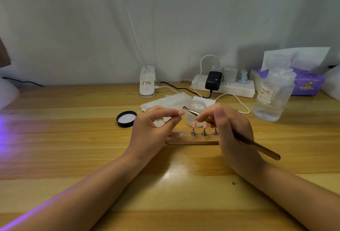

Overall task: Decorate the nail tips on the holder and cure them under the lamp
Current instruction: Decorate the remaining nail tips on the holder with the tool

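Observation:
A wooden nail-tip holder (191, 141) lies on the desk between my hands, with small metal stands (193, 132) carrying pink nail tips (193, 124). One spot on it shows only a bare round disc (181, 134). My left hand (152, 129) pinches a pink nail tip (181, 112) between thumb and forefinger, lifted above the holder. My right hand (231, 129) grips a brush (244, 139) with a wooden handle; its metal ferrule (190, 110) points up-left toward that tip. The holder's right end is hidden behind my right hand.
An open clear jar (195, 114) stands just behind the holder, its black lid (126, 118) to the left. White wipes (165, 101), a clip lamp base (147, 83), a power strip (223, 86), a clear bottle (272, 94) and a purple tissue box (309, 83) sit behind. Purple light falls at the left.

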A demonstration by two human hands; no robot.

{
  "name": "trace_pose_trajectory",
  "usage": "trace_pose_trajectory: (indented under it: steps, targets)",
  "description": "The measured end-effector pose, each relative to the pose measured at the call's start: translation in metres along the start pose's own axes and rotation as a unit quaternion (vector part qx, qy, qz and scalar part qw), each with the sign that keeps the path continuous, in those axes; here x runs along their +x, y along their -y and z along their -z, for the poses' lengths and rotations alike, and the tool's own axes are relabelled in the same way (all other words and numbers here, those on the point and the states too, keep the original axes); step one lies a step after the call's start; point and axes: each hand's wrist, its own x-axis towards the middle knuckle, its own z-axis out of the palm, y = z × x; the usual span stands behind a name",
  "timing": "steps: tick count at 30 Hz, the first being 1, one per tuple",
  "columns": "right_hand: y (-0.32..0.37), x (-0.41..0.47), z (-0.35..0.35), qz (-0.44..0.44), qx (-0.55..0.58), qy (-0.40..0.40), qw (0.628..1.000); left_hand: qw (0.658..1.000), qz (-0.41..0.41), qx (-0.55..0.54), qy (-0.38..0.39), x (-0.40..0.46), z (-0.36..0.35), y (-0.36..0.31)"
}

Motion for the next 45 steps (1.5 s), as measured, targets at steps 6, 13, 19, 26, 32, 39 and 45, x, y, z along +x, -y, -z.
trace_pose_trajectory:
  steps: [6,13,19,26,32,39,45]
  targets:
    - [-0.0014,-0.0013,-0.0005,-0.004,0.002,0.010,1.000,1.000,0.002,0.004,-0.002,0.0003,-0.0002,-0.0001]
    - [-0.0031,-0.0004,0.0007,-0.035,0.022,-0.007,0.999,1.000,0.003,0.002,-0.004,0.0004,0.0001,0.0005]
    - [-0.0024,-0.0008,-0.0016,0.011,-0.016,0.012,1.000,1.000,0.004,0.007,-0.001,0.0008,0.0002,0.0002]
    - [-0.0011,-0.0009,-0.0002,-0.017,0.015,-0.002,1.000,1.000,0.005,0.001,-0.001,0.0002,0.0000,-0.0003]
    - [-0.0016,-0.0007,-0.0005,-0.013,0.002,0.006,1.000,1.000,0.007,0.000,-0.001,0.0007,0.0001,-0.0002]
    - [-0.0010,-0.0007,-0.0005,0.000,0.005,0.003,1.000,1.000,0.007,0.009,0.003,0.0007,0.0000,-0.0011]
    - [-0.0028,-0.0011,-0.0007,-0.020,0.007,0.001,1.000,1.000,0.008,0.003,0.001,0.0007,0.0003,-0.0019]
